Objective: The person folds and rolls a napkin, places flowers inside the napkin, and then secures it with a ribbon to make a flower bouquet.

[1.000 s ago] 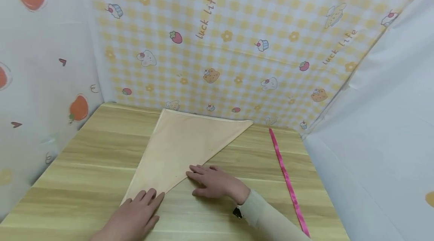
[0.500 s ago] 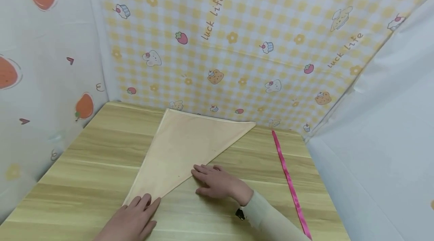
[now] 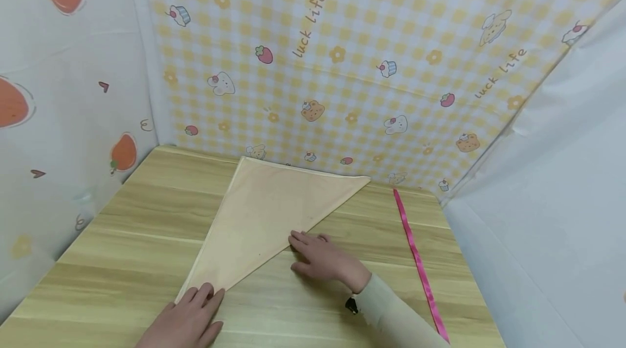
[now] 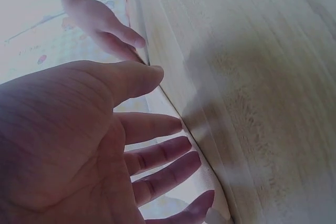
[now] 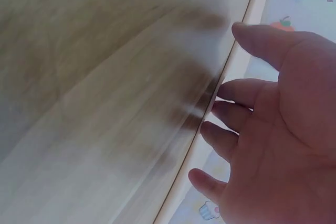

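A cream cloth (image 3: 264,217) lies flat as a triangle on the wooden table, its long slanting edge facing the right hand. At its near corner the left hand (image 3: 183,315) rests, fingertips pressing the fabric and covering that corner. Midway along the slanting edge, the right hand (image 3: 327,261) touches the cloth with extended fingers. In the left wrist view, the left hand (image 4: 105,140) has its fingers spread against the cloth's edge, none curled round it. The right wrist view has the right hand (image 5: 273,114) with its fingertips on the same thin edge.
A pink ribbon (image 3: 415,261) runs lengthwise over the right side of the wooden table (image 3: 122,239). A yellow checked curtain (image 3: 313,65) stands behind the table's back edge, with white sheets (image 3: 548,228) along the sides.
The right hand has slid along the slanting edge, up and to the right. The left hand stays near the corner, shifting slightly. The whole view has drifted a little.
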### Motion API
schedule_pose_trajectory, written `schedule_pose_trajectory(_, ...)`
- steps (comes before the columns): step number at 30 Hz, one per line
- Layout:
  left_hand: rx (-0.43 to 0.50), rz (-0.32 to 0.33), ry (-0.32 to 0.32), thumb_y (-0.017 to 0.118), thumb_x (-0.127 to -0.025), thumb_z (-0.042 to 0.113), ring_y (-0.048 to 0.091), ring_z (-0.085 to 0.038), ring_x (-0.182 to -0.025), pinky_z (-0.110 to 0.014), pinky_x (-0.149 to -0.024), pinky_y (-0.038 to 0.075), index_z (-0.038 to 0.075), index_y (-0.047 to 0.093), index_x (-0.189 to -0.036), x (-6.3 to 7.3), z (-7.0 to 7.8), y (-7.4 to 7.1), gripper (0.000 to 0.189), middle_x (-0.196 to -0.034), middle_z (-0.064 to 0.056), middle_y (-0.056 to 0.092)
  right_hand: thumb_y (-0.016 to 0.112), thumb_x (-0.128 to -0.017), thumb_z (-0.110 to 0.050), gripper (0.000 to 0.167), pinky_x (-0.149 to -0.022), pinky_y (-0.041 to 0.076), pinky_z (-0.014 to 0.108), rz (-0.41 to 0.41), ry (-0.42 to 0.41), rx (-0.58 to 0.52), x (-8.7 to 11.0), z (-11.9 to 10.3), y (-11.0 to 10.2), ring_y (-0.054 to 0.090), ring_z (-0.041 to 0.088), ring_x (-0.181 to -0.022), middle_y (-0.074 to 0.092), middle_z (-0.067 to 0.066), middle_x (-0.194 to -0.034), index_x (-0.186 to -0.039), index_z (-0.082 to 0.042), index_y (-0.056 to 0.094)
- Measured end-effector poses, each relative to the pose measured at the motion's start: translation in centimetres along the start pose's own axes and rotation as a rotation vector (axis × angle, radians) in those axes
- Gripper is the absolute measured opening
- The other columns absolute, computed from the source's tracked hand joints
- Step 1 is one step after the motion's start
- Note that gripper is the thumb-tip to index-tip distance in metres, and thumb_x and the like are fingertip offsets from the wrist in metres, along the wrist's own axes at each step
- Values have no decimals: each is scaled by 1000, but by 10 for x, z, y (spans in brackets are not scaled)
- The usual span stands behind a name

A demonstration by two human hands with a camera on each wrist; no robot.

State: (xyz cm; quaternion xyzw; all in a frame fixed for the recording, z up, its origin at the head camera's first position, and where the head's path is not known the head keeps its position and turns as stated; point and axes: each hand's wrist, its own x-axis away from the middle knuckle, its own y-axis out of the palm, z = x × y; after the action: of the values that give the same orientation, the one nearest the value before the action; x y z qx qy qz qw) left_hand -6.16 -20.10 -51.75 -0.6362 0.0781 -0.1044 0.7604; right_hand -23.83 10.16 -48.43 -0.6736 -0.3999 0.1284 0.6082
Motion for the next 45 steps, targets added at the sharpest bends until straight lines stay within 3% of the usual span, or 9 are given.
schedule_pose_trajectory(18,29,-6,3,77,-95,49,52,-15,-97,-30,-60,44,11,72,-135,5,-6,3,55,-120,6,57,49,-113,-51,73,-129,31,59,74,129,60,-17,42,-4,33,29,-163,30,13,-177,-168,-6,34)
schedule_pose_trajectory(28,-7,49,32,77,-95,48,52,-15,-99,-29,-61,43,12,73,-133,9,-9,5,52,-120,6,56,41,-115,-54,71,-131,24,61,76,148,-19,-20,75,-10,23,27,-167,20,5,-180,-172,-15,26)
schedule_pose_trajectory(35,-4,41,28,77,-95,47,52,-16,-100,-29,-62,43,12,73,-134,10,-10,3,53,-121,6,56,41,-116,-50,63,-131,20,66,76,145,-90,-20,96,-16,18,34,-168,18,7,-181,-172,-26,25)
schedule_pose_trajectory(41,-1,32,49,77,-96,47,53,-17,-101,-30,-63,45,12,72,-137,9,-12,0,54,-125,4,57,39,-115,-53,65,-130,13,70,49,150,-167,-18,113,-21,10,36,-169,11,8,-182,-173,-28,22)
schedule_pose_trajectory(45,-2,35,48,77,-95,47,54,-19,-104,-33,-64,48,11,71,-138,10,-12,-2,56,-127,2,57,38,-115,-53,66,-130,13,72,44,162,-154,-19,124,-24,10,37,-168,10,8,-182,-173,-28,21)
